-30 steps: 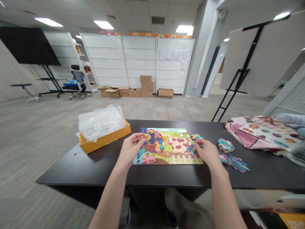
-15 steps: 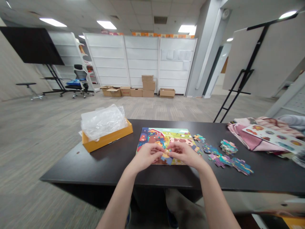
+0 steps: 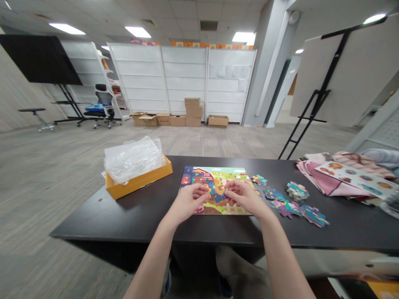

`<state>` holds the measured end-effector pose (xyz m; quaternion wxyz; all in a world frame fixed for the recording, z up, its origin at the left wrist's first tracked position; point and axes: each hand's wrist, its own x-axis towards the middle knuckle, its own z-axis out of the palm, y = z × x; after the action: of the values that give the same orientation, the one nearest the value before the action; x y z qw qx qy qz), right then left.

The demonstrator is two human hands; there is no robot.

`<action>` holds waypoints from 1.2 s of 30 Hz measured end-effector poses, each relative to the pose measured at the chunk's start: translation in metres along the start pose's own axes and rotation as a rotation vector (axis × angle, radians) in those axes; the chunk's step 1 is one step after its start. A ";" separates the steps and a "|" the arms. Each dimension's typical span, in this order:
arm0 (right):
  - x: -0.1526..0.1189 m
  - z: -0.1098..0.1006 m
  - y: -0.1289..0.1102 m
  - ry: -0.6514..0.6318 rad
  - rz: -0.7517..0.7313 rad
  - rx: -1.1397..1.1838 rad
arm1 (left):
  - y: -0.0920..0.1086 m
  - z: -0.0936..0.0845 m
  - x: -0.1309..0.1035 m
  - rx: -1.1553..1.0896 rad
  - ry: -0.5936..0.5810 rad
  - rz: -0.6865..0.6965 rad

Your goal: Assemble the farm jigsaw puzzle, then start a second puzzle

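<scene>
A colourful farm-scene puzzle board (image 3: 237, 171) lies on the dark table before me. Over its left part is my left hand (image 3: 190, 201), fingers curved, with a gap between thumb and fingertips and nothing visible in it. My right hand (image 3: 243, 197) is over the right part, its thumb and fingers pinched at the edge of a blue and orange puzzle piece (image 3: 219, 196). That piece lies between the two hands, low over or on the board; I cannot tell which. Loose puzzle pieces (image 3: 282, 203) lie right of the board, and a small stack of pieces (image 3: 297, 191) stands beside them.
At the left, a yellow box (image 3: 140, 182) holds clear plastic wrap (image 3: 134, 160). Pink cloths (image 3: 324, 178) and a printed sheet (image 3: 358, 179) lie at the right end of the table (image 3: 131, 220). Cardboard boxes (image 3: 193, 112) stand by the far shelves.
My hands, close together over the board's lower middle half a second ago, have moved apart. More of the puzzle shows between them now. The view has shifted slightly.
</scene>
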<state>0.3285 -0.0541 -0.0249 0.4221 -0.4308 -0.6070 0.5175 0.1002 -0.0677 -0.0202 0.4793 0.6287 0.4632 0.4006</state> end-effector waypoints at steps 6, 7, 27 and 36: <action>0.001 0.000 0.008 -0.057 -0.014 -0.021 | 0.002 0.005 0.000 -0.065 -0.018 -0.005; 0.001 0.000 0.009 -0.071 -0.014 -0.025 | 0.002 0.005 0.001 -0.074 -0.021 -0.007; 0.005 0.004 0.013 0.009 -0.137 -0.077 | -0.002 0.008 0.000 -0.114 -0.151 -0.010; 0.006 0.009 0.001 0.134 -0.157 0.022 | 0.002 0.011 -0.001 -0.204 -0.231 0.007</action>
<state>0.3186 -0.0508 -0.0265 0.5056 -0.4109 -0.6038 0.4593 0.1108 -0.0714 -0.0210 0.5893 0.6204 0.3597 0.3721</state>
